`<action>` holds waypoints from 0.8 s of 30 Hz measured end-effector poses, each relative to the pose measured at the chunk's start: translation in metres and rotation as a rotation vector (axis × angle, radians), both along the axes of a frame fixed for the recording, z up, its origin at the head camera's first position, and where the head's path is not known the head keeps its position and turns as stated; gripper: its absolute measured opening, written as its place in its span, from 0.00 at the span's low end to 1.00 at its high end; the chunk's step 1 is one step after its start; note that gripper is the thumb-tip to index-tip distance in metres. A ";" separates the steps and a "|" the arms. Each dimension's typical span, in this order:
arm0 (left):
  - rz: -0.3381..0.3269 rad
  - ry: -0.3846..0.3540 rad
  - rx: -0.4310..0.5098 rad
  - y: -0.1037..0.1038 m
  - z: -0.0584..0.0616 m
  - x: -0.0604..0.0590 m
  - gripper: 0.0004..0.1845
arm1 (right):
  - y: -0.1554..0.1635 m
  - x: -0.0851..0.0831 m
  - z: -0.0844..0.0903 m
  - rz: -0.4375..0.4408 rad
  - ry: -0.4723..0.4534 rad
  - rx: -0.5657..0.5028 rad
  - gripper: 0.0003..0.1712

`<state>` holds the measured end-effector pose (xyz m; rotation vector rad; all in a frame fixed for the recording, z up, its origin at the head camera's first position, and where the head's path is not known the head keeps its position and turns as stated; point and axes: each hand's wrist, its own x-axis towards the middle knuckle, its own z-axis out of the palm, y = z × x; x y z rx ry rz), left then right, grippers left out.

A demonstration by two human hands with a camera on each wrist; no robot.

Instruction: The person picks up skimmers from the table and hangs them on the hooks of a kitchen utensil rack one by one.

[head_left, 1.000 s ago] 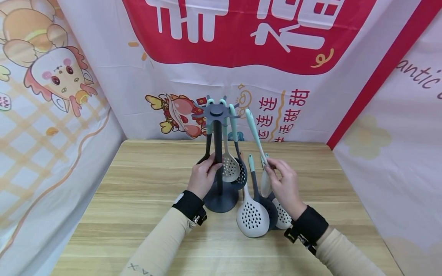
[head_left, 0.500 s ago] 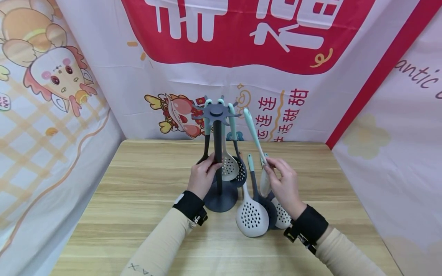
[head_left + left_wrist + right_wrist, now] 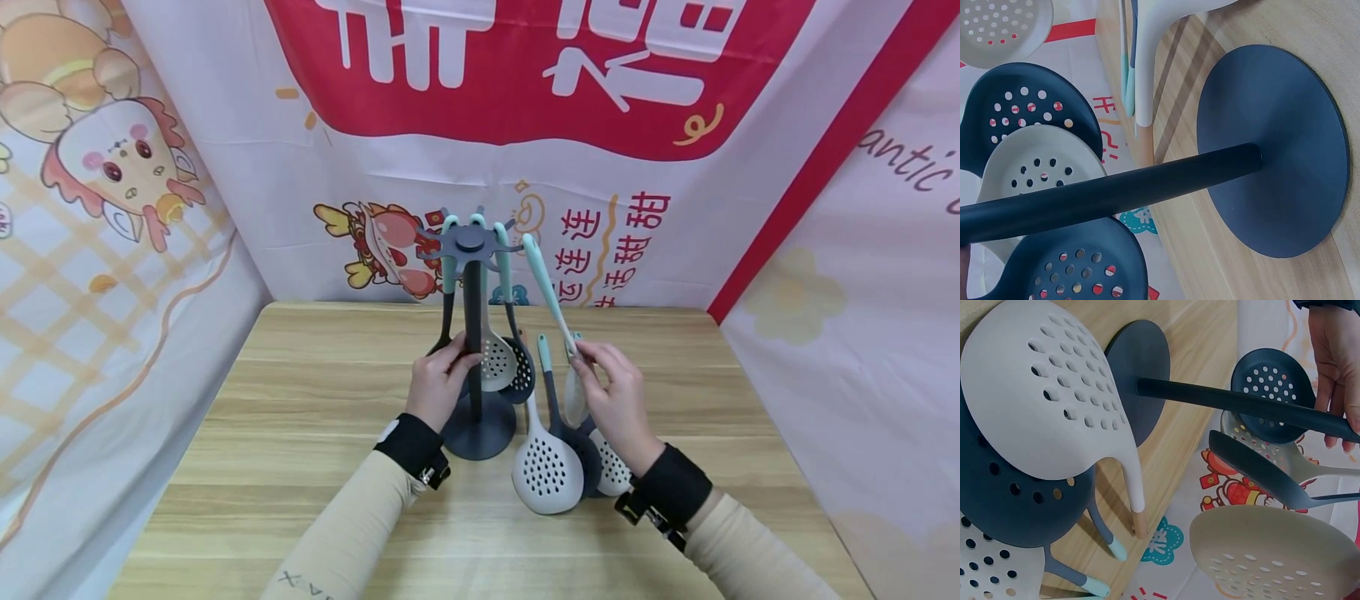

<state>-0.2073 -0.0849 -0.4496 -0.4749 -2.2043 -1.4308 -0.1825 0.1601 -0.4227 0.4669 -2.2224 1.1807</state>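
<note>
Dark grey and upright, the utensil stand (image 3: 474, 350) sits mid-worktop, its round base (image 3: 1275, 150) flat on the wood. The left hand (image 3: 438, 385) curls its grip round the stand's pole (image 3: 1110, 197), fingers closed on it; the left wrist view cuts that hand off almost wholly. The right hand (image 3: 617, 404) pinches a mint-handled utensil (image 3: 547, 287) just right of the stand, thumb and fingertips closed on its shaft, handle tilted up and left toward the hook ring (image 3: 468, 242). Its working end is hidden behind the hand in the head view; the right wrist view shows a pale perforated head at bottom right, partly cropped, which may belong to it.

Three utensils hang from the ring, among them a pale slotted spoon (image 3: 497, 360) and a dark one (image 3: 522, 377); the third is mostly hidden by the pole. Near right of the base lie a white skimmer (image 3: 547, 471), a dark skimmer (image 3: 1004, 494) beneath it and another white head (image 3: 615, 473), overlapping.

Pale wood-grain worktop (image 3: 315, 467) is enclosed by printed cloth banners (image 3: 525, 83) on the left, far and right sides.
</note>
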 end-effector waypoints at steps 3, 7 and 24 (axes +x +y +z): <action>-0.003 -0.002 0.004 0.000 0.001 0.000 0.17 | -0.001 0.000 0.000 0.001 -0.006 -0.002 0.13; -0.005 -0.002 0.010 0.000 0.001 -0.001 0.17 | -0.002 0.000 0.002 0.005 0.002 -0.002 0.13; 0.008 0.018 -0.010 -0.001 -0.002 -0.002 0.18 | -0.006 0.000 -0.002 0.015 0.007 0.007 0.14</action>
